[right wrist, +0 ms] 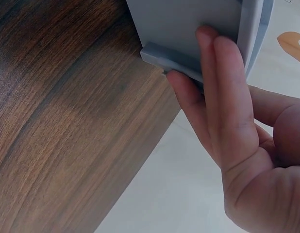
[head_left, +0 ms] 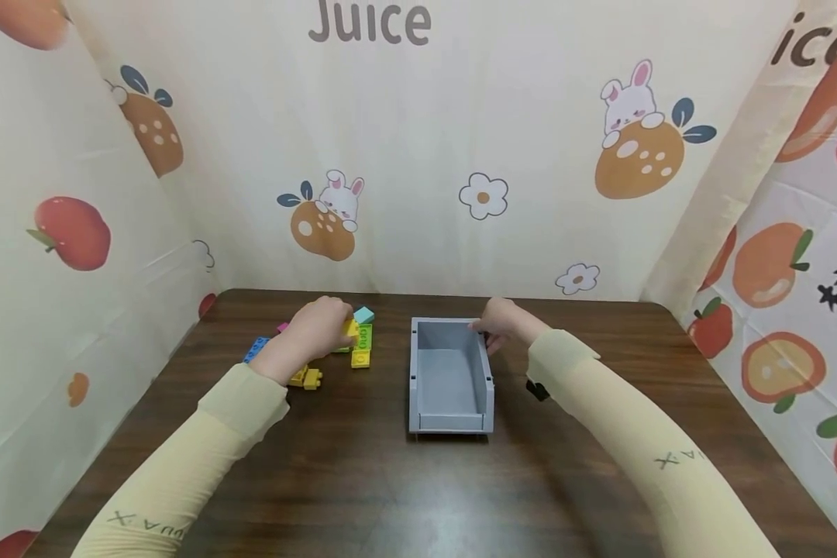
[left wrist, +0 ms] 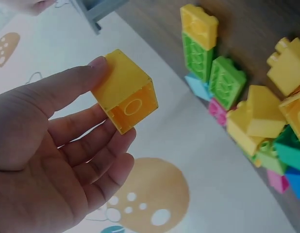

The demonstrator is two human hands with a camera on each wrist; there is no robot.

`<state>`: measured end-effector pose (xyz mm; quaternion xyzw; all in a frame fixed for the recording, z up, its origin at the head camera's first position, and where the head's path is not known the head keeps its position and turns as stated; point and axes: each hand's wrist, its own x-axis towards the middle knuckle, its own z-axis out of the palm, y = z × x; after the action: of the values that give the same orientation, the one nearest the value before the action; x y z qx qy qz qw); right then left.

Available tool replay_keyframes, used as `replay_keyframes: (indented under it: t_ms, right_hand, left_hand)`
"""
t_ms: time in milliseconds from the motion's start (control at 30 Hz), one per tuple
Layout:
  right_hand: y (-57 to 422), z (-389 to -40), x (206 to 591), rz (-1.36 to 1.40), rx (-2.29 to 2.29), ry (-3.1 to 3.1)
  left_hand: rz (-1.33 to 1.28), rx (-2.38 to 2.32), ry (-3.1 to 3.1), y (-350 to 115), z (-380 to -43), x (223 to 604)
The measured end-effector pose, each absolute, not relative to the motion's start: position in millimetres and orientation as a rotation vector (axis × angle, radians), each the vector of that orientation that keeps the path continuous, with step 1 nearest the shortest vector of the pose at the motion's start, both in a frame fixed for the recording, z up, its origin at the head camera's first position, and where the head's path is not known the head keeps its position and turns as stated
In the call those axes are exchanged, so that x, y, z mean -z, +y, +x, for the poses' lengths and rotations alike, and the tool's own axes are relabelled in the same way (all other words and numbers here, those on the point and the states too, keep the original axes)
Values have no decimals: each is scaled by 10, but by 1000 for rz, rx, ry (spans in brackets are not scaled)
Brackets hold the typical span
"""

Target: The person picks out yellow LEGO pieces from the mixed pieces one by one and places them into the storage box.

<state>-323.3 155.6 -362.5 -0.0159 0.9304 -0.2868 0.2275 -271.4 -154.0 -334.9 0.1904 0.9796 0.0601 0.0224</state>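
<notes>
One table (head_left: 446,496), one bin (head_left: 448,380), one held block (left wrist: 123,87)

"Juice", "ice", "柿" on cloth backdrop (head_left: 418,116)

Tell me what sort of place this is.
Probably an indoor tabletop workspace, screened off: a wood-grain table with fruit-and-rabbit printed sheets on three sides, and toy bricks beside a grey bin.
</notes>
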Motion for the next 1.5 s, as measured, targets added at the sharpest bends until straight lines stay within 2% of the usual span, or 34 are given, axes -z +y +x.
replay_keyframes:
  t_ms: [967, 1500]
  right_hand:
    - [1576, -3167, 3637, -84, 802, 2566]
    - [1545, -3215, 3633, -27, 731, 2594]
  left_hand:
    - [728, -324, 3052, -790, -2679, 2821]
    - [862, -274, 3005, -403, -2819, 2809]
